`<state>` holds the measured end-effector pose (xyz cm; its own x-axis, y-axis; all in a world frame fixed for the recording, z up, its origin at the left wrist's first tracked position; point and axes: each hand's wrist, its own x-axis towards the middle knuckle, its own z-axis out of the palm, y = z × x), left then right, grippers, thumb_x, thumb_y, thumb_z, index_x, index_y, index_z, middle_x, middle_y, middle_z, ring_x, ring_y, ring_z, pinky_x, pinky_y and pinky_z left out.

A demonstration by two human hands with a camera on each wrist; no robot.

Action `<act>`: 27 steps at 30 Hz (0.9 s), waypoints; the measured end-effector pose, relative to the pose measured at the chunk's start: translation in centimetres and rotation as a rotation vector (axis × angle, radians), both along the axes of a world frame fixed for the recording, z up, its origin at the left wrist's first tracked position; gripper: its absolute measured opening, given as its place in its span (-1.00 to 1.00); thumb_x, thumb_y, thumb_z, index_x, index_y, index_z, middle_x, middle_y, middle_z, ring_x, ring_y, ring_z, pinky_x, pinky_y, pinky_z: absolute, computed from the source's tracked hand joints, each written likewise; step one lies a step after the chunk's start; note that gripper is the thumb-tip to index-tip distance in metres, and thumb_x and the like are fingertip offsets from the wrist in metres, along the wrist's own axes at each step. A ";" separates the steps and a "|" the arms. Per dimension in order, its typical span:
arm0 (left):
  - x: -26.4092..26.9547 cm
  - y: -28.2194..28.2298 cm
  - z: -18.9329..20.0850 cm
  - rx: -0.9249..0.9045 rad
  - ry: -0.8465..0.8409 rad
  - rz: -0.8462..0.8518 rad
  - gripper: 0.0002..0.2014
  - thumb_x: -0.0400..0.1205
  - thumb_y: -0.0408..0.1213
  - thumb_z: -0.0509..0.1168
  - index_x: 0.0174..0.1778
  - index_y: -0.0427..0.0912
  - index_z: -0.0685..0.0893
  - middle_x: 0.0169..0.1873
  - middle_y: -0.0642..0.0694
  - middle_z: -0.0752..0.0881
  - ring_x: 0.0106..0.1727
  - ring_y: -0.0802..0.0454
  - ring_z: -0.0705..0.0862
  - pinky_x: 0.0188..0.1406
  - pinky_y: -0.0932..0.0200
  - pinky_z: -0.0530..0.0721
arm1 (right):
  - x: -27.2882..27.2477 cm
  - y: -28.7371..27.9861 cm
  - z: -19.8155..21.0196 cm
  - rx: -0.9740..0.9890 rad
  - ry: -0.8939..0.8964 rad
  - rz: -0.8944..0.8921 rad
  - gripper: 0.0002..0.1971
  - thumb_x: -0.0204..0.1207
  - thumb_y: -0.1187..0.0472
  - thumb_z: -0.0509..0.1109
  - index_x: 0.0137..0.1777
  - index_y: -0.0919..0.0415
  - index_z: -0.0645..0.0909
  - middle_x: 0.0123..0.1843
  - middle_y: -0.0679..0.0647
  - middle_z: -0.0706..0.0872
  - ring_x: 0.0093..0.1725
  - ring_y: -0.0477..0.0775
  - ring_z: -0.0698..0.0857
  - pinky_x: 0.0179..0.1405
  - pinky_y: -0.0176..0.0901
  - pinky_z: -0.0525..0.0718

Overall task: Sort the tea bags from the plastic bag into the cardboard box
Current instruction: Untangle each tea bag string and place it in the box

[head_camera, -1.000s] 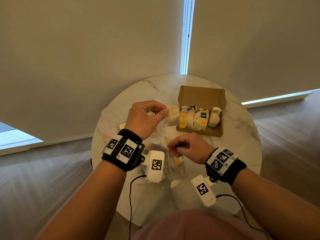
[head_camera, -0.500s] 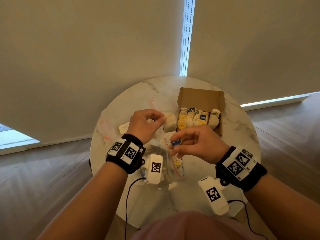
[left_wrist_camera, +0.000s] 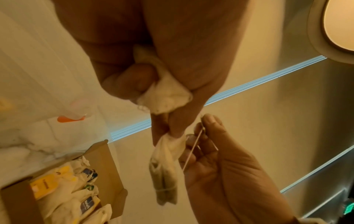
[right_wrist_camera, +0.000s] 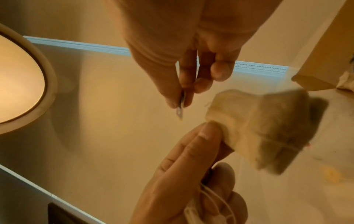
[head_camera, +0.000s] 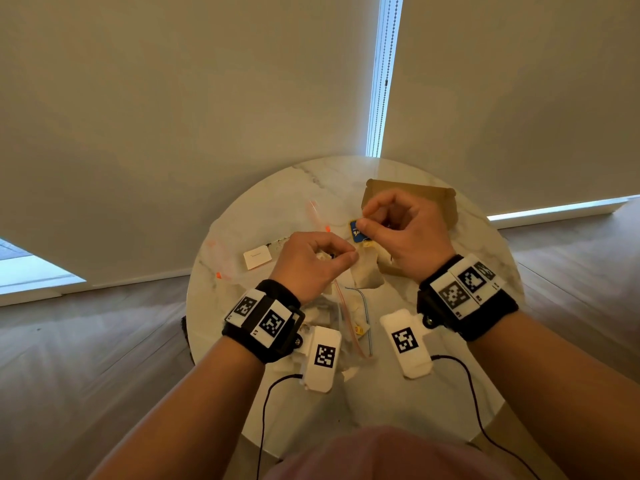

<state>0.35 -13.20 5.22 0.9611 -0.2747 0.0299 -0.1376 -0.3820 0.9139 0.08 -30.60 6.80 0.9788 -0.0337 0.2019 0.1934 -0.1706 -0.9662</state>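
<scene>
Over the round marble desk point(head_camera: 433, 393) both hands are raised together, close to the cardboard box point(left_wrist_camera: 113, 165). The left hand point(head_camera: 311, 263) pinches the top of a tea bag point(left_wrist_camera: 164, 171) between thumb and forefinger, so the bag hangs down under the fingers point(left_wrist_camera: 176, 121), and the other fingers of this hand are curled around a second crumpled tea bag point(left_wrist_camera: 166, 94) pressed in the palm. The right hand point(head_camera: 401, 230) has its thumb and forefinger closed on the blue paper tag point(head_camera: 356, 232) of the hanging bag, and a thin string point(left_wrist_camera: 191, 151) runs from the tag down to the bag. The box stands open on the far right part of the desk, its lid flap up, and it is partly hidden behind the right hand in the head view. Inside it, the left wrist view shows several white tea bags lying side by side, with yellow, blue and green tags among them. The clear plastic bag point(head_camera: 343, 320) lies flat on the desk under the wrists, with a red zip line, and some pale tea bags and a yellow tag show through it. A small white card point(head_camera: 257, 258) lies on the desk left of the hands.
</scene>
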 end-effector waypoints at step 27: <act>-0.1 -0.3 0.6 0.022 -0.039 0.102 -0.94 0.51 -0.23 0.55 -0.25 -0.03 0.81 -0.33 0.12 0.77 -0.26 0.28 0.66 -0.14 0.36 0.60 | -1.8 -0.5 -2.4 -0.183 0.123 -0.138 -0.87 0.39 0.23 0.61 -0.17 0.09 0.70 -0.23 0.01 0.77 -0.26 -0.06 0.73 -0.25 -0.24 0.71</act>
<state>0.26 -13.50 5.84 0.9823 -0.1764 0.0629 -0.1322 -0.4154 0.9000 -1.70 -31.10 4.36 0.9851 -0.1426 0.0962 0.0387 -0.3615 -0.9316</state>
